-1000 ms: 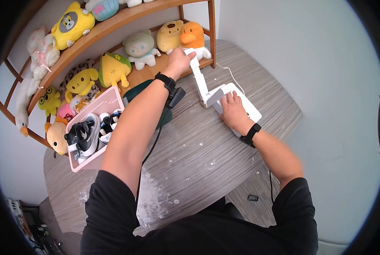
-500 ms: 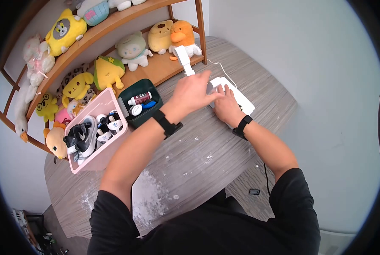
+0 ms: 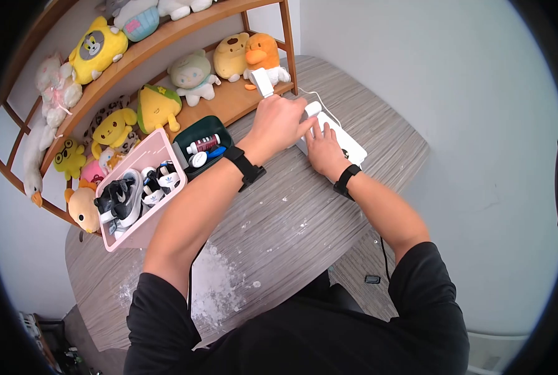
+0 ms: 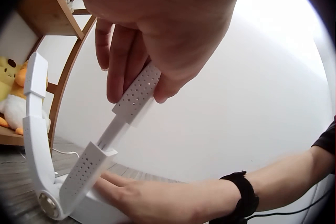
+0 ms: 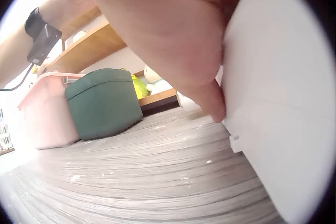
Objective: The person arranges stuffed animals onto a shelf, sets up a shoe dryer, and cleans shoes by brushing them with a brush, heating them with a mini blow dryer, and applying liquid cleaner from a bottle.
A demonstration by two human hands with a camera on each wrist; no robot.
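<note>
A white shoe dryer [image 3: 355, 149] lies on the table at right, its two jointed arms raised from a flat base. My left hand [image 3: 279, 122] pinches the upper section of the perforated arm [image 4: 135, 98] between thumb and fingers. Below that grip, a narrow inner piece shows between the arm's two perforated sections. The other arm [image 4: 35, 95] stands upright beside it, untouched. My right hand [image 3: 325, 152] rests on the base with fingers extended. In the right wrist view, the thumb lies along the edge of the white base [image 5: 283, 103].
To the left stand a pink bin [image 3: 143, 234] of shoes and a dark green box [image 3: 180, 139] holding a bottle and a blue-handled item. A wooden shelf [image 3: 229, 112] with plush toys runs behind. White powder [image 3: 216, 284] covers the near table. A white cord [image 3: 329, 109] trails from the dryer.
My left hand has let go of the first arm, moved down to the second one, and now lifts it up off the base. The right hand stays on the base.
</note>
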